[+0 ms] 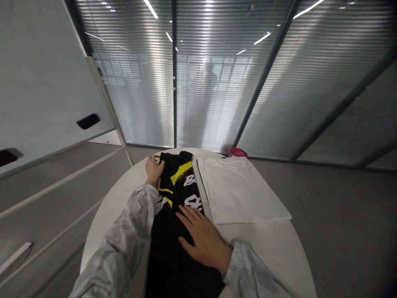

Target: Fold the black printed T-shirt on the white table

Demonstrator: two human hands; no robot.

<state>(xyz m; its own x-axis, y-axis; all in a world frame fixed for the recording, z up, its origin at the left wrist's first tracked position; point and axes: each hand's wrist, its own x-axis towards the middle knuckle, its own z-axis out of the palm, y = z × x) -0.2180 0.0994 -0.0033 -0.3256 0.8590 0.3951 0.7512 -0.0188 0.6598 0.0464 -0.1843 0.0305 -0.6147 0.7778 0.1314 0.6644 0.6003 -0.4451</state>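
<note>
A black T-shirt [176, 231] with yellow patches and white lettering lies folded lengthwise on the round white table [105, 223], running toward me. At its far left corner, my left hand [154, 169] has its fingers closed on the fabric edge; the fingertips are partly hidden. My right hand [204, 240] rests flat on the middle of the shirt, fingers spread, beside the white print. Just right of the black shirt lies a white folded garment [242, 190], spread smooth, with a dark line along its left edge.
Behind the table's far edge a pink basket [238, 152] shows in part. Glass panels with blinds [204, 103] stand beyond. On the left is a whiteboard [46, 74] on a frame with pale metal bars [62, 180], close to the table.
</note>
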